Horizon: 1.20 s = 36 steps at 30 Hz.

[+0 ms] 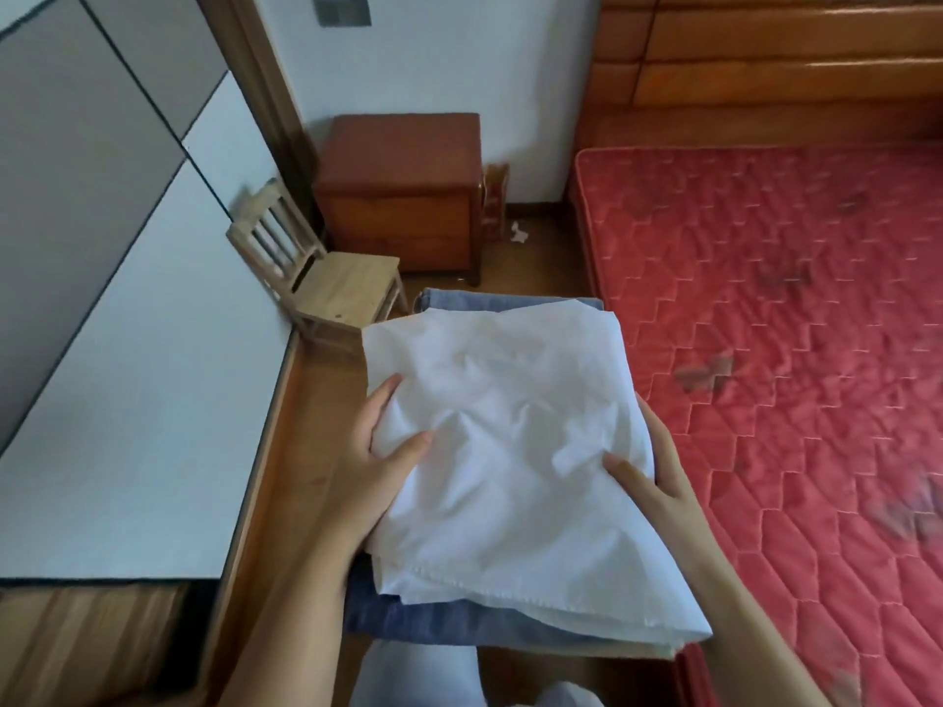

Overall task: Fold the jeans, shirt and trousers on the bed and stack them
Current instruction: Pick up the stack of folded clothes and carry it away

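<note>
Folded shirt [500, 451] lay atop jeans [439, 625], both held at 6 o'clock beside the bed [791, 324], left hand [377, 466] fingers curled on shirt's 9 o'clock side, right hand [658, 472] gripped its 3 o'clock side.

Soft even daylight, faint shadows, mild overall softness, wide-angle bending at the edges, no glare

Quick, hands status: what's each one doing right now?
Left hand: holding the left side of the folded white shirt, thumb on top.
Right hand: holding the white shirt's right side, thumb on top.
</note>
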### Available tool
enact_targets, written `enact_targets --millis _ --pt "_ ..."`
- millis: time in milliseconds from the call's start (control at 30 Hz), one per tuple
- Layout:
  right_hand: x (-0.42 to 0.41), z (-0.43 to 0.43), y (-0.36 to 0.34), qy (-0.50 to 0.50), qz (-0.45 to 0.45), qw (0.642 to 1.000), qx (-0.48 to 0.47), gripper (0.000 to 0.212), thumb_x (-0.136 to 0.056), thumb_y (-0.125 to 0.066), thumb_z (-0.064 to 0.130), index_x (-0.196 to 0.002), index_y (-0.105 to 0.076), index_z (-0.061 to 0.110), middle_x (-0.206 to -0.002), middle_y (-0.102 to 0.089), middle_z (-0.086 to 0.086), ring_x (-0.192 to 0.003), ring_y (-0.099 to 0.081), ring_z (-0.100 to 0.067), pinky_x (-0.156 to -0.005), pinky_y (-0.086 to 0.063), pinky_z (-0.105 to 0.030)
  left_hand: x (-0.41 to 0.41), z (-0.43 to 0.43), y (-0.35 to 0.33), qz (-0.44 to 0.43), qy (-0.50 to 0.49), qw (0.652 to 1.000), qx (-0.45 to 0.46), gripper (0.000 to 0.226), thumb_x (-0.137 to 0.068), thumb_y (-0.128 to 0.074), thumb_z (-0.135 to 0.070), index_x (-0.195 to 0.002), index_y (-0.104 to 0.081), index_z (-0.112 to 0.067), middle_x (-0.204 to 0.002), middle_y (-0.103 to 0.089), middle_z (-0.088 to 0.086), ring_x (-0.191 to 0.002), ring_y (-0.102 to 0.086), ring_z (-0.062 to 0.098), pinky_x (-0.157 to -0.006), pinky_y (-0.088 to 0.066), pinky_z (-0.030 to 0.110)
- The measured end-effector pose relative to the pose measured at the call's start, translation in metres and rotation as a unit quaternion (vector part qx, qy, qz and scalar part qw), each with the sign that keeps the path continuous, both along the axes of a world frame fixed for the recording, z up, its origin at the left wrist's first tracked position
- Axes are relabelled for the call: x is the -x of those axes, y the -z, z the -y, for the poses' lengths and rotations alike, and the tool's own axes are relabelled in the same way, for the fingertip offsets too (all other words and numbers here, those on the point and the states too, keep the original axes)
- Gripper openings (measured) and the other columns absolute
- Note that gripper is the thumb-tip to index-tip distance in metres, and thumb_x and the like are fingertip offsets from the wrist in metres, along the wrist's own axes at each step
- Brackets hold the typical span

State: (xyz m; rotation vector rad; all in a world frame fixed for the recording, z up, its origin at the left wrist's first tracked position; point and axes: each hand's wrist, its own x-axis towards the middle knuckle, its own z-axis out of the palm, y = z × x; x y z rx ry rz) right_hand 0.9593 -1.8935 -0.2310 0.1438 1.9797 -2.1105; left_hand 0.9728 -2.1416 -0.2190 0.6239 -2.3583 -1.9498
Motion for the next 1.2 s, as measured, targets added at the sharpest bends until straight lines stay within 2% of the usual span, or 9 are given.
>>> enact_targets --millis 67,167,333,467,567,667,867,1000,1200 --pt "0.031 0.018 -0.003 0.022 0.002 1.0 -0.009 0.062 -0.072 -0.073 0.035 -0.123 -0.044 0.053 -0.121 -0.052 0.026 -0.102 -0.059 0.002 -0.069 -0.054 -0.02 0.043 0.02 -0.003 -0.004 0.024 1.0 0.002 0.059 -0.083 -0.063 -0.009 -0.135 -0.042 -0.03 -0.128 -0.05 -0.011 -0.104 -0.05 -0.005 -0.069 -0.045 0.004" --pt "0.079 0.028 -0.006 0.056 0.0 0.998 -0.026 0.075 -0.055 -0.066 0.053 -0.126 -0.041 0.052 -0.12 -0.049 0.034 -0.103 -0.055 0.008 -0.071 -0.051 -0.016 0.104 0.033 -0.005 -0.009 0.059 0.998 -0.002 0.059 -0.083 -0.063 -0.008 -0.134 -0.042 -0.029 -0.127 -0.05 -0.011 -0.106 -0.05 -0.002 -0.071 -0.046 0.006" --pt "0.16 0.022 0.003 0.099 -0.002 0.995 -0.022 0.064 -0.071 -0.071 0.032 -0.127 -0.044 0.047 -0.12 -0.051 0.029 -0.098 -0.058 0.01 -0.064 -0.051 -0.01 0.201 0.025 0.006 -0.011 0.095 0.995 -0.014 0.059 -0.083 -0.062 -0.004 -0.133 -0.042 -0.028 -0.122 -0.051 -0.013 -0.101 -0.051 -0.006 -0.071 -0.046 0.004" --pt "0.242 0.001 0.018 0.116 0.012 0.993 -0.027 0.059 -0.072 -0.069 0.037 -0.122 -0.044 0.055 -0.123 -0.05 0.03 -0.106 -0.055 0.005 -0.077 -0.047 -0.021 0.291 0.004 0.016 -0.004 0.116 0.993 -0.002 0.058 -0.083 -0.063 -0.01 -0.132 -0.041 -0.034 -0.127 -0.049 -0.014 -0.107 -0.05 -0.005 -0.076 -0.046 0.01" --pt "0.309 -0.024 0.024 0.119 0.014 0.993 -0.017 0.058 -0.069 -0.063 0.037 -0.12 -0.043 0.057 -0.116 -0.051 0.036 -0.1 -0.056 0.011 -0.073 -0.046 -0.018 0.365 -0.023 0.018 -0.003 0.121 0.993 0.008 0.058 -0.083 -0.064 -0.012 -0.132 -0.042 -0.034 -0.13 -0.049 -0.01 -0.113 -0.051 0.005 -0.085 -0.046 0.019" --pt "0.378 -0.055 0.02 0.126 0.014 0.992 -0.011 0.061 -0.071 -0.072 0.034 -0.117 -0.042 0.059 -0.114 -0.049 0.039 -0.098 -0.054 0.015 -0.074 -0.044 -0.017 0.438 -0.053 0.011 -0.002 0.134 0.991 0.016 0.059 -0.083 -0.065 -0.013 -0.133 -0.041 -0.032 -0.13 -0.049 -0.011 -0.116 -0.05 0.007 -0.09 -0.046 0.025" --pt "0.493 -0.104 0.011 0.123 0.014 0.992 -0.026 0.065 -0.058 -0.064 0.052 -0.118 -0.042 0.06 -0.115 -0.048 0.042 -0.1 -0.05 0.019 -0.077 -0.042 -0.018 0.555 -0.099 0.006 -0.017 0.141 0.99 0.028 0.06 -0.082 -0.066 -0.012 -0.133 -0.042 -0.032 -0.13 -0.048 -0.015 -0.113 -0.049 -0.002 -0.081 -0.046 0.008" --pt "0.564 -0.118 0.022 0.13 0.026 0.991 -0.017 0.062 -0.068 -0.064 0.04 -0.123 -0.042 0.055 -0.119 -0.048 0.037 -0.102 -0.053 0.014 -0.075 -0.045 -0.019 0.628 -0.115 0.017 -0.002 0.14 0.99 0.029 0.059 -0.082 -0.066 -0.012 -0.132 -0.042 -0.033 -0.123 -0.047 -0.019 -0.103 -0.047 -0.012 -0.072 -0.042 -0.001" --pt "0.683 -0.124 0.051 0.142 0.051 0.988 -0.018 0.063 -0.073 -0.067 0.037 -0.128 -0.039 0.052 -0.115 -0.05 0.038 -0.099 -0.055 0.013 -0.067 -0.05 -0.014 0.759 -0.121 0.052 0.01 0.166 0.986 0.01 0.06 -0.081 -0.066 -0.01 -0.131 -0.042 -0.034 -0.127 -0.047 -0.016 -0.11 -0.047 -0.006 -0.087 -0.041 0.013"
